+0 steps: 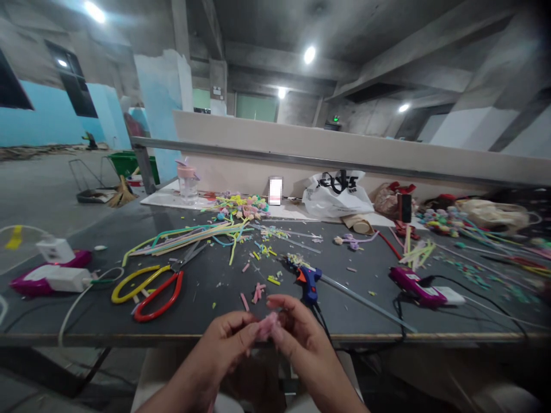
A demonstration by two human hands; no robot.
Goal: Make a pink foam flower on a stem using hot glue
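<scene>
Between my two hands, just over the table's front edge, is a small fuzzy pink piece [267,326], which looks like bent pipe cleaner. My left hand [232,338] pinches it from the left with thumb and fingers. From the right, my right hand [301,332] grips it too, its index finger raised and curved above. Short pink pipe cleaner pieces [258,292] lie on the table just beyond my fingers. A blue glue gun [310,284] with a long clear glue stick rests to the right of them. Scissors [159,284] with one yellow and one red handle lie open at the left.
Long pastel pipe cleaners [193,238] and a heap of colourful fuzzy pieces [243,205] spread over the dark table [206,312]. Purple power strips [417,287] with cables sit at both sides. A cup [187,183], phone [275,191] and white bag [338,195] stand along the back.
</scene>
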